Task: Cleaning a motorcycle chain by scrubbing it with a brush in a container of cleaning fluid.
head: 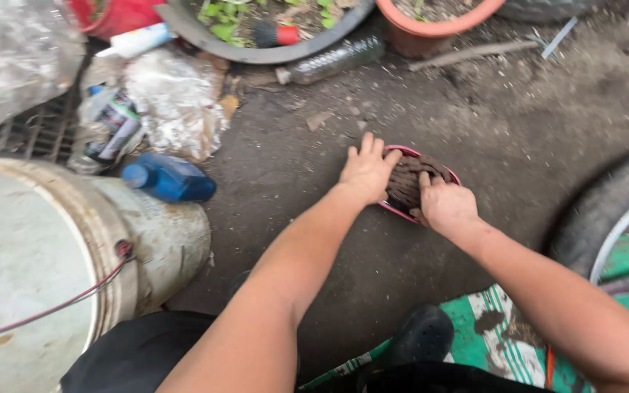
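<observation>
Bowl [431,169] long axis upper-left to lower-right; left hand [368,172], right hand [445,205] pressing dark rag [408,182], seemingly half-curled.

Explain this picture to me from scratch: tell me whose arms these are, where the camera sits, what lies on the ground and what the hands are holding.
There is one picture, taken by a camera worn on a person's head and looking down, so both bare arms are that person's own. No machine is involved. The left hand and the right hand rest on a small pink-rimmed dish set on the dirt ground; a dark, ridged, muddy-looking lump fills it. What the lump is cannot be told. To the left stand a worn white drum, a blue bottle and crumpled plastic bags. Plant pots line the top, with a clear plastic bottle lying nearby. A bicycle wheel shows at right.
</observation>
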